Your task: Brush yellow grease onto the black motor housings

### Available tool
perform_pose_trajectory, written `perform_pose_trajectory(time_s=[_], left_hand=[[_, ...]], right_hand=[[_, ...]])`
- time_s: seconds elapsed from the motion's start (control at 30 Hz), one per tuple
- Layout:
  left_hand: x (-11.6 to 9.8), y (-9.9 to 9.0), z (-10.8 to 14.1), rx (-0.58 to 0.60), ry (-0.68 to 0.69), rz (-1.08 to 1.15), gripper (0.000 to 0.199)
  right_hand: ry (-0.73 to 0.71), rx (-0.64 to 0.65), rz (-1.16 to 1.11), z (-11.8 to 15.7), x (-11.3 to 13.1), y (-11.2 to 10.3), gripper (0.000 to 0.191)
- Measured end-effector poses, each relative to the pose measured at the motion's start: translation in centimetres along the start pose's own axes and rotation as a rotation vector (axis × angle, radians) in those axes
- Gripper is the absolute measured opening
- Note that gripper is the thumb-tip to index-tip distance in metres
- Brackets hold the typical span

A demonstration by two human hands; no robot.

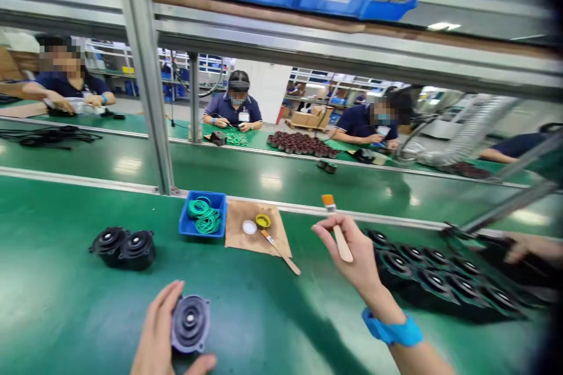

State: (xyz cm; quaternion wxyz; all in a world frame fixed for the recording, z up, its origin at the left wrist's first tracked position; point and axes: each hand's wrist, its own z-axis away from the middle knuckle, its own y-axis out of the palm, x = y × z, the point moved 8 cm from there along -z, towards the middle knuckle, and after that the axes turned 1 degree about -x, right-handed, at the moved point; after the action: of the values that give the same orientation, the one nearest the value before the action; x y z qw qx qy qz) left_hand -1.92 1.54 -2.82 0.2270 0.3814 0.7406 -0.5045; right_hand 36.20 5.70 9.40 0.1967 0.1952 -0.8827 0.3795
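Green workbench (246, 299) in a busy workshop, left grip (153, 331) around a dark, apparently plastic housing (190, 323), right grip (352, 249) clenched on a brush (341, 234).

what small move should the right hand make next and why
Probably tip the brush in the right hand bristle end down: that end points up, away from both the yellow dish and the dark round part that the left hand cups.

I note the green tabletop (255, 316): smooth, glossy, light pooling on it. Brush (343, 246): pale wood handle, shiny metal ferrule. Round housing (190, 323): dark, matt, plastic-looking. Blue bin (202, 234): smooth plastic. Brown sheet (240, 235): matt, papery, stained. I read the frame post (147, 70) as metal, dull sheen.
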Motion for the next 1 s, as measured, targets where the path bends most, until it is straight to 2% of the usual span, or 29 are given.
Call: perform_pose_trajectory(time_s=[0.1, 0.2, 0.27, 0.37, 0.43, 0.5, 0.57, 0.7, 0.77, 0.83, 0.9, 1.0], left_hand=[[-1.3, 1.3, 0.5, 0.094, 0.035, 0.125, 0.066], [-1.1, 1.4, 0.6, 0.153, 0.028, 0.257, 0.066], [-0.4, 1.2, 0.5, 0.156, -0.027, 0.303, 0.069], [0.4, 0.9, 0.3, 0.144, -0.086, 0.328, 0.069], [0.3, 0.9, 0.3, 0.158, -0.088, 0.358, 0.071], [0.1, 1.0, 0.5, 0.185, -0.077, 0.4, 0.072], [0.1, 1.0, 0.7, 0.196, -0.078, 0.431, 0.067], [0.5, 1.2, 1.2, 0.159, -0.133, 0.444, 0.059], [0.6, 1.6, 1.4, 0.145, -0.148, 0.453, 0.06], [0.6, 2.0, 1.6, 0.142, -0.144, 0.469, 0.062], [0.3, 2.3, 1.7, 0.14, -0.139, 0.491, 0.067], [-0.1, 2.2, 1.6, 0.143, -0.156, 0.512, 0.07]], right_hand=[[-0.131, 0.185, -0.229, -1.7, 6.5, 6.0, 0.03], [-0.287, 0.347, -0.284, -2.9, 11.5, 11.9, 0.018], [-0.397, 0.445, -0.277, -3.3, 13.7, 15.4, 0.002], [-0.507, 0.542, -0.236, -3.5, 15.4, 19.4, 0.016], [-0.537, 0.569, -0.215, -3.6, 15.8, 20.8, 0.02], [-0.54, 0.566, -0.213, -3.8, 15.9, 20.9, 0.023], [-0.514, 0.527, -0.224, -4.3, 15.5, 19.8, 0.021], [-0.377, 0.358, -0.269, -4.7, 14.4, 14.6, 0.016], [-0.247, 0.341, -0.377, -3.8, 14.0, 12.0, 0.019], [-0.094, 0.475, -0.522, -1.7, 14.0, 10.9, 0.023], [0.022, 0.691, -0.615, 1.4, 14.4, 10.9, 0.024], [0.058, 0.893, -0.599, 5.6, 15.1, 11.4, 0.022]])
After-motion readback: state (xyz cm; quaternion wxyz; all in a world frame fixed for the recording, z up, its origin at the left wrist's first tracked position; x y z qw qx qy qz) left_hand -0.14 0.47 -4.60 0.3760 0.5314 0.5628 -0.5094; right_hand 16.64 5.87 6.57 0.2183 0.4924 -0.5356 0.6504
